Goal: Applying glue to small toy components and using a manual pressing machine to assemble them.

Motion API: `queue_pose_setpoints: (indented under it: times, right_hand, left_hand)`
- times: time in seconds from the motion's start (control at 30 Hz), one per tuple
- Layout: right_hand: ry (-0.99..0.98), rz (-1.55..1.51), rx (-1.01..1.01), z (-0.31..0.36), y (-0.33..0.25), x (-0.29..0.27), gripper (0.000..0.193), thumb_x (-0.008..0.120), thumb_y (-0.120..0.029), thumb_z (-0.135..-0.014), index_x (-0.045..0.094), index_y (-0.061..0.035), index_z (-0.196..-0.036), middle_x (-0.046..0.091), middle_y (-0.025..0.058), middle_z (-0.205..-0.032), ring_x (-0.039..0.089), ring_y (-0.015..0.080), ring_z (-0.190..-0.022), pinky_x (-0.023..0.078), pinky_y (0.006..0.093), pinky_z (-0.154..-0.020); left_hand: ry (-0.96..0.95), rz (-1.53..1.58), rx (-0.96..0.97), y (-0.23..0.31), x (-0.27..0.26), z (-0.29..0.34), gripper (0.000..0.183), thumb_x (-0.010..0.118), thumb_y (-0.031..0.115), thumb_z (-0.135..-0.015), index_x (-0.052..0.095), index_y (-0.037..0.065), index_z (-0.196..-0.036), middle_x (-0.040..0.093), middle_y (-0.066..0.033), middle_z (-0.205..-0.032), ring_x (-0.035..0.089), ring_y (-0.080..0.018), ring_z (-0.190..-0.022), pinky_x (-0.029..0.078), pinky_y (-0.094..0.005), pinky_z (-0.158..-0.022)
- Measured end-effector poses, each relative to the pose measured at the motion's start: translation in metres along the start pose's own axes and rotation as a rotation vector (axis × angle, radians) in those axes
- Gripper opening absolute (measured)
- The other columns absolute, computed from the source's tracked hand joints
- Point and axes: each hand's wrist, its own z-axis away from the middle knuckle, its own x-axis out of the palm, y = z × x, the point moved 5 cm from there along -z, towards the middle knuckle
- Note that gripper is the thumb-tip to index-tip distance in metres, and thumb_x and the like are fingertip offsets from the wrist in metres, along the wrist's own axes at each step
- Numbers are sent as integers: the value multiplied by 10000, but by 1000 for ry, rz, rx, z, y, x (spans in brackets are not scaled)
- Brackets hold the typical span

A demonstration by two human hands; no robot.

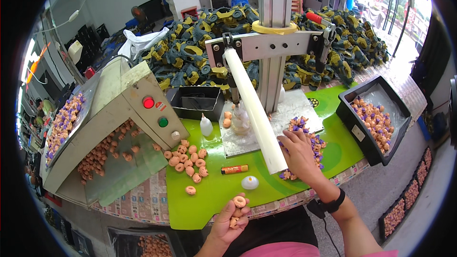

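Note:
Near the front edge of the table, my left hand (227, 223) is closed around a few small peach toy heads (239, 202), each hollow with a round opening. My right hand (300, 154) reaches beyond the white lever (254, 109) of a hand press, over a pile of small purple-and-peach toy figure parts (316, 145). Its fingers are stretched out and bent over the pile; nothing shows in them. More loose toy heads (189, 158) lie on the green mat (190, 209). Below the press ram sits a clear, roundish fixture (241, 121) on a metal plate (233, 147).
An orange tube (234, 169), a white round-lidded pot (250, 182) and a white squeeze bottle (206, 126) stand or lie mid-mat. At left is a beige machine (128, 90) with heads below. A black bin (376, 119) of parts is at right; toy vehicles (190, 52) heap behind.

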Motion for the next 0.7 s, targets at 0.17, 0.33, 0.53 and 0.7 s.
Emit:
queue_pose_setpoints:
  times: [0.17,0.33,0.53,0.7]
  right_hand:
    - [-160,0,-18,-2,-1,8,124,648,-64,-786,650,-50,-909,626,89,-863,583,297,-902,457,409,-796]
    - [-290,-556,171,26,-39,-19,119,692,-88,-815,670,-57,-928,627,79,-898,620,231,-816,501,318,-675]
    - [-512,-964,215,74,-64,-29,214,723,-56,-802,707,-80,-1014,622,66,-1014,614,174,-889,505,278,-728]
    - [-451,-1034,251,79,-69,-33,201,735,-13,-779,707,-54,-974,640,89,-980,633,171,-855,517,274,-718]
  left_hand:
    - [3,-18,-38,-8,1,2,421,630,278,-912,529,49,-1250,607,-99,-1060,534,-144,-872,439,-207,-584]
    - [-16,-35,-26,-8,-7,6,386,620,288,-919,544,101,-1249,587,-101,-1042,543,-142,-876,440,-200,-578]
    - [11,-217,-52,-21,7,-6,394,618,246,-922,529,96,-1275,552,-69,-1059,531,-136,-884,426,-177,-550]
    - [-4,-267,-72,-24,9,-5,418,594,195,-937,494,55,-1317,558,-58,-1067,547,-129,-868,441,-195,-554]
